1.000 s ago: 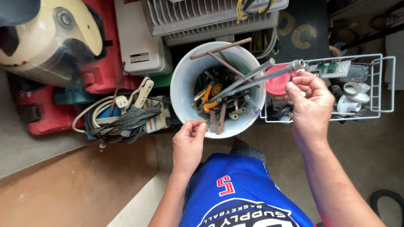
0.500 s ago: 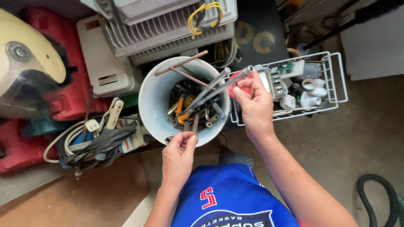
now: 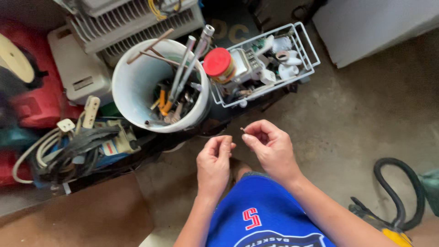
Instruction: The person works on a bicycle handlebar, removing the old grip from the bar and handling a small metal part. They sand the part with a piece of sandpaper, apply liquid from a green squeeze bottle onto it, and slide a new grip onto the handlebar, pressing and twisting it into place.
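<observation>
My right hand [image 3: 270,147] pinches a tiny dark metal piece [image 3: 242,129], perhaps a small screw, between thumb and forefinger. My left hand [image 3: 215,161] is beside it with fingers curled and thumb pressed to the forefinger; nothing shows in it. Both hands hover over the concrete floor, just in front of a white bucket [image 3: 130,106] filled with several long tools and rods. The hands are apart from the bucket and from each other.
A white wire basket [image 3: 305,45] with a red-lidded jar [image 3: 217,61] and small fittings stands right of the bucket. Coiled cables [image 3: 68,148] lie at left, a slatted grey appliance [image 3: 132,25] behind, a black hose [image 3: 398,192] at right.
My right hand let go of the long tools in the bucket and drew back toward me. My left hand also came away from the bucket rim. Both now meet in front of my body.
</observation>
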